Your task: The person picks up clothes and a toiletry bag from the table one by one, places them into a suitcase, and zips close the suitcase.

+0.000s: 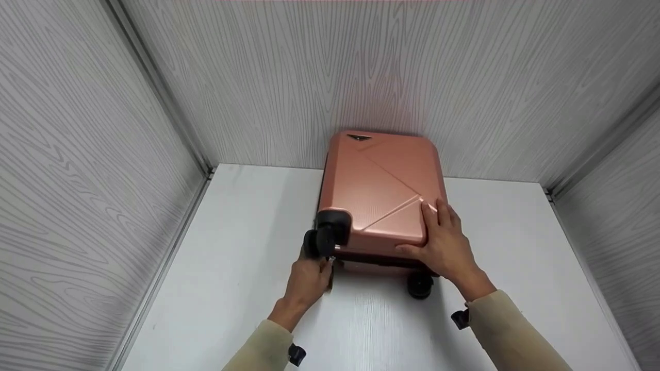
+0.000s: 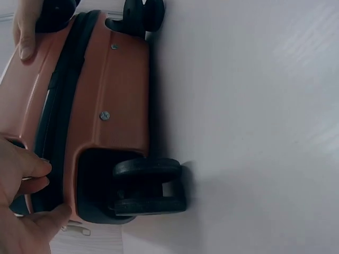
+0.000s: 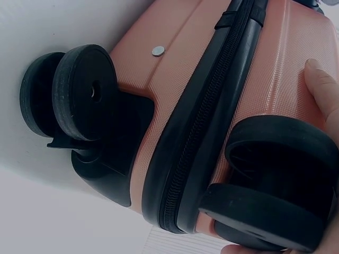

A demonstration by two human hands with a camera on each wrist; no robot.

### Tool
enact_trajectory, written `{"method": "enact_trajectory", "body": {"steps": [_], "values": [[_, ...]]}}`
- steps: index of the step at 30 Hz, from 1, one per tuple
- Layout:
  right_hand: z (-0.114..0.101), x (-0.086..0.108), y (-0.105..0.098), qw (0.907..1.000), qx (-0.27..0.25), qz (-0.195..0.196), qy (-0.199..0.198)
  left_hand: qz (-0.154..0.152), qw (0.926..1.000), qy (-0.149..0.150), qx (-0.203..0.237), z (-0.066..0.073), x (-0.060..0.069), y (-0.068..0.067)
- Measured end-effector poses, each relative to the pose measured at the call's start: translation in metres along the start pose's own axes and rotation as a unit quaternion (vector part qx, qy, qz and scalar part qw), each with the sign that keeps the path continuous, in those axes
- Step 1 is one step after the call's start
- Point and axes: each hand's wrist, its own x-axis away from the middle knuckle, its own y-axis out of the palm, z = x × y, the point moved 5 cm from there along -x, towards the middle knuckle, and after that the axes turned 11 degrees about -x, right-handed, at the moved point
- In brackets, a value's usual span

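Note:
A rose-pink hard-shell suitcase (image 1: 381, 180) lies flat with its wheeled end toward me. My left hand (image 1: 307, 281) holds its near left corner, below a black caster wheel (image 1: 326, 239). In the left wrist view, those fingers (image 2: 34, 169) touch the black zipper band (image 2: 66, 100), with the thumb on the lower shell's edge. Metal zipper pulls (image 2: 78, 229) hang beside that thumb. My right hand (image 1: 447, 247) grips the near right corner, fingers over the top shell and thumb on the end face. In the right wrist view, it wraps around the upper wheel (image 3: 275, 180).
The suitcase rests on a white tabletop (image 1: 247, 232), its far end by a grey wood-grain back panel (image 1: 289, 82). Similar panels stand at left (image 1: 77, 180) and right (image 1: 629, 206). A lower caster wheel (image 1: 420, 285) juts out below the near right corner.

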Motion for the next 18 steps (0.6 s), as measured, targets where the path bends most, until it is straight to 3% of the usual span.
{"method": "enact_trajectory", "body": {"steps": [5,10,14,18], "values": [[0.000,0.000,0.001,1.0000,-0.006,-0.004,0.005,-0.025,0.9992,-0.017,0.027,-0.010,-0.001,-0.005],[0.000,-0.001,0.003,0.9999,-0.002,-0.013,0.010,-0.026,0.9987,-0.021,0.039,-0.017,0.000,-0.007],[0.000,-0.001,0.002,0.9999,0.001,-0.013,0.009,-0.010,0.9990,-0.025,0.035,-0.020,0.000,-0.006],[0.000,0.000,0.000,1.0000,0.000,-0.006,0.007,0.025,0.9996,-0.015,0.001,-0.018,0.001,-0.005]]}}
